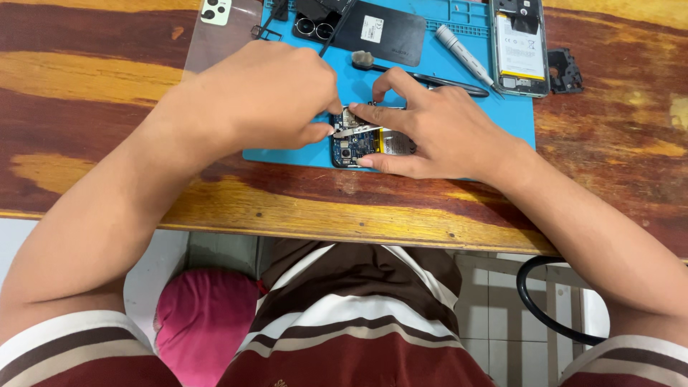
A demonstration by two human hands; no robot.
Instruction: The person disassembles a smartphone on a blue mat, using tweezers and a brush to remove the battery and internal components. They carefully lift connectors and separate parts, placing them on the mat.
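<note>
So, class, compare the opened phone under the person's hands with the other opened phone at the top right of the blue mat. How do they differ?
The phone under the hands lies crosswise at the mat's near edge; the top-right phone lies lengthwise at the far edge.
The first is held by the right hand while the left hand puts tweezers to it; the second lies untouched.
The first is mostly covered; the second shows fully.
Both lie open on the blue mat.
</note>
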